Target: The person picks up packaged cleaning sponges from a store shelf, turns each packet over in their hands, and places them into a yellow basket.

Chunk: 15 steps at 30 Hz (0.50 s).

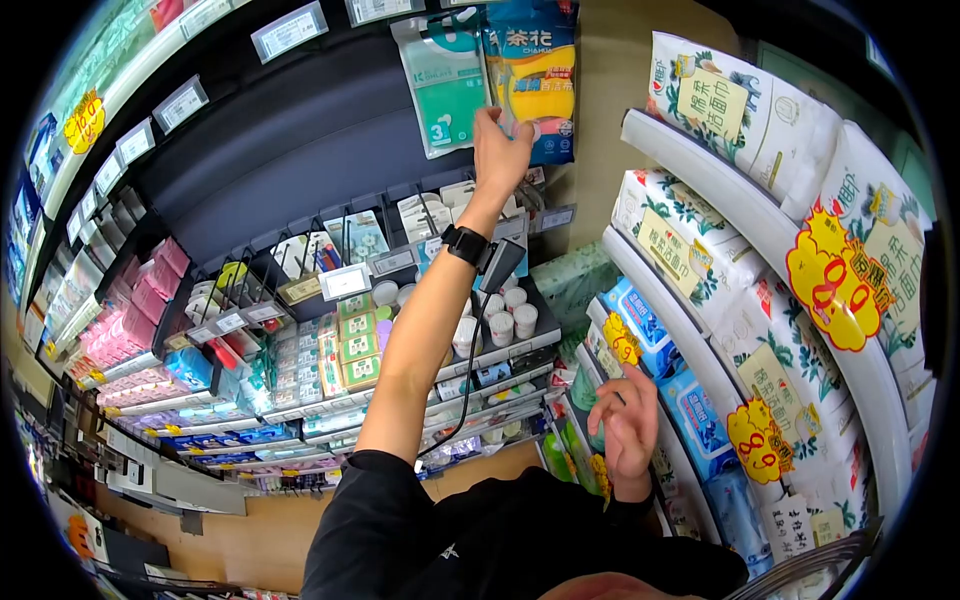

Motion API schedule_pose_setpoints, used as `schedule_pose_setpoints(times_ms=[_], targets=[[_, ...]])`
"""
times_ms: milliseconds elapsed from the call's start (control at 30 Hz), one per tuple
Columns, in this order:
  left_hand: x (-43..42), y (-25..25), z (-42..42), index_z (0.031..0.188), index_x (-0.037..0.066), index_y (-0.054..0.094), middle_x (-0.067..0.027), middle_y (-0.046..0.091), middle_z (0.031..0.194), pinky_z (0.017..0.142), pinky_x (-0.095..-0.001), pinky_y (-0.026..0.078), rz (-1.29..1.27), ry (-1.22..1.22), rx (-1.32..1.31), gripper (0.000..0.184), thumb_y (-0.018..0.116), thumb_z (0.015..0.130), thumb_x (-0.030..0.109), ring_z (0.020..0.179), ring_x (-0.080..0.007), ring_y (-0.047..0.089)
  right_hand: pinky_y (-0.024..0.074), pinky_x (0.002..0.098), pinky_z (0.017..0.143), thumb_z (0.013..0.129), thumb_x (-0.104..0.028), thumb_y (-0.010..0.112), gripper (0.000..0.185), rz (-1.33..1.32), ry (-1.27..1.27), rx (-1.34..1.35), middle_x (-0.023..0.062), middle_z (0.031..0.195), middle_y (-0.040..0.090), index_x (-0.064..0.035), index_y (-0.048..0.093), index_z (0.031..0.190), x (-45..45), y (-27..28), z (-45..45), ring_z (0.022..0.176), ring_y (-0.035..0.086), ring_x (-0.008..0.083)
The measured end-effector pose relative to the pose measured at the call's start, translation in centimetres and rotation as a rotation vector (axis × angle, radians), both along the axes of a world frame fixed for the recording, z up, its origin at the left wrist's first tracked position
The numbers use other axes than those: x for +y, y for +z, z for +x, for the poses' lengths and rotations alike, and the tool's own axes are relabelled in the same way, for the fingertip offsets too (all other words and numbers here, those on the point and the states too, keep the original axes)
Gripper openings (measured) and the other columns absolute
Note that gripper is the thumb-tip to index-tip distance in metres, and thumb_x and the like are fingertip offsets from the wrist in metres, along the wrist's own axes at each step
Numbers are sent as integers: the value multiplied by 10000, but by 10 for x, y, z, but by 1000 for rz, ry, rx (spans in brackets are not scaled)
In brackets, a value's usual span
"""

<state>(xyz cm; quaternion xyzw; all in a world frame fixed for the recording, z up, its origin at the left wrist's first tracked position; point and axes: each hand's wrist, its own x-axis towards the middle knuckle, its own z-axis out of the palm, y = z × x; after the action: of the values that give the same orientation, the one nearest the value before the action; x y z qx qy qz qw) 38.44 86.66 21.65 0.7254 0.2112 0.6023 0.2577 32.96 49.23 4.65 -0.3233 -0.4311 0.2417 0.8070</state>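
High on a dark back panel hang a green cloth packet [447,95] and, beside it on the right, a blue and yellow sponge-cloth packet [545,75]. My left hand [502,150] is raised to the lower part of these packets, its fingers closed at the left edge of the blue and yellow one. A dark band with a cabled device [500,265] sits on my left wrist. My right hand [625,425] is lower, near the right-hand shelf and its blue wipes packs [692,410]. Its fingers are loosely bent and apart, with nothing in them.
On the right, curved shelves carry large white tissue packs [745,100] and yellow price stickers [835,280]. Below the panel, a rack holds hanging goods and white tubs [524,320]. Pink packs [135,310] fill the left side. Wooden floor [250,540] shows below.
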Motion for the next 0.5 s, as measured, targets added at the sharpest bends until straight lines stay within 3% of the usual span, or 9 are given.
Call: schedule_pose_setpoints(times_ms=[233,500], targets=[[7,4,12,1250,-85,452,-248,614,1137,902,-434,493,-69,37,93,727,809,794,356,1061,-407,616,496,314,703,907,-45,565,634,10,10,23,208,1200,557,55,296,1472,6,-5,13,823,598,198],[19,1,32,1219,-65,525,-178,656,1006,833,-388,518,-55,-29,-40,570,806,808,213,938,-294,656,493,314,728,935,-44,557,587,13,17,20,206,1205,559,55,319,1462,9,-9,22,837,595,190]])
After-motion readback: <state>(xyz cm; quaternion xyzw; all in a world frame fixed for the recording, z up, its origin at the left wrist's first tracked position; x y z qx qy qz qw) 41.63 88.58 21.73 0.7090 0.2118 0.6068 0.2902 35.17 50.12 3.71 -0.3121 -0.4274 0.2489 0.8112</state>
